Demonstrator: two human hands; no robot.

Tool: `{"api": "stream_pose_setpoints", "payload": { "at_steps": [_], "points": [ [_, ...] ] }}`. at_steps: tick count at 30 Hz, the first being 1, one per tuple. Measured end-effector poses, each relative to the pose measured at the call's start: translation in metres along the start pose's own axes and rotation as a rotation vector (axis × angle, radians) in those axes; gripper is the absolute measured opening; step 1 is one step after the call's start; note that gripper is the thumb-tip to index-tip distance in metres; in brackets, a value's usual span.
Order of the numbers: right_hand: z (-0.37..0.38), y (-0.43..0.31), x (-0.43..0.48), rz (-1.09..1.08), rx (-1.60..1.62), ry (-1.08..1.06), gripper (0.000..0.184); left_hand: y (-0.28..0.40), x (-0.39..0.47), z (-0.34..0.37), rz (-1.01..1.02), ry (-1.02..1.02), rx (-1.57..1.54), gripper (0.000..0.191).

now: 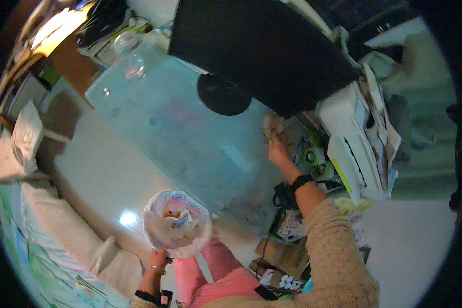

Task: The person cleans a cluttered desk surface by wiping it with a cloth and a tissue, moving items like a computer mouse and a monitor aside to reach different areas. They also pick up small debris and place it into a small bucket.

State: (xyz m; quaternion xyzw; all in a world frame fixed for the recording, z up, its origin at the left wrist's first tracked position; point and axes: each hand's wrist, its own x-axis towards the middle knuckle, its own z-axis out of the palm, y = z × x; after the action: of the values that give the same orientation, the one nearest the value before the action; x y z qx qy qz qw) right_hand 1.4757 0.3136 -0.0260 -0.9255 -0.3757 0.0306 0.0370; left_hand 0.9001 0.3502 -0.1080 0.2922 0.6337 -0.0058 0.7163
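My left hand [159, 258] grips the near rim of a round waste bin [149, 223] lined with a white plastic bag. Scraps of crumpled paper [184, 219] and dark bits lie inside it. The bin is beside the front edge of a blue-topped desk [200, 146], above my knees. At the desk's right end, my right hand [278, 148] presses a pale, crumpled cloth or tissue [274, 125], blurred, near the surface. Smudges and dark specks [246, 204] mark the desktop at its near right corner.
A large black monitor [254, 42] on a round black base [223, 96] stands at the desk's back. A clear plastic bottle [133, 57] is at the far left. White file holders [350, 146] and clutter flank my right arm. A bed with a beige cover [77, 231] lies left.
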Motion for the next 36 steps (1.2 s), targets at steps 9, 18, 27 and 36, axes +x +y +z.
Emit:
{"api": "stream_pose_setpoints", "payload": {
  "at_steps": [9,18,27,36],
  "points": [
    [-0.001,-0.032,-0.013,-0.349,-0.049,-0.110,0.054,0.002,-0.003,0.006,-0.023,0.000,-0.087,0.022],
    [0.011,-0.012,0.140,0.052,-0.185,-0.101,0.055,-0.020,0.019,0.007,-0.034,-0.092,-0.189,0.020],
    [0.005,-0.005,0.173,-0.165,-0.102,0.105,0.045,-0.052,0.037,0.004,-0.027,-0.066,-0.096,0.014],
    [-0.022,-0.026,0.122,-0.029,0.205,0.072,0.043,-0.047,0.039,0.003,-0.001,-0.073,-0.066,0.016]
  ]
}}
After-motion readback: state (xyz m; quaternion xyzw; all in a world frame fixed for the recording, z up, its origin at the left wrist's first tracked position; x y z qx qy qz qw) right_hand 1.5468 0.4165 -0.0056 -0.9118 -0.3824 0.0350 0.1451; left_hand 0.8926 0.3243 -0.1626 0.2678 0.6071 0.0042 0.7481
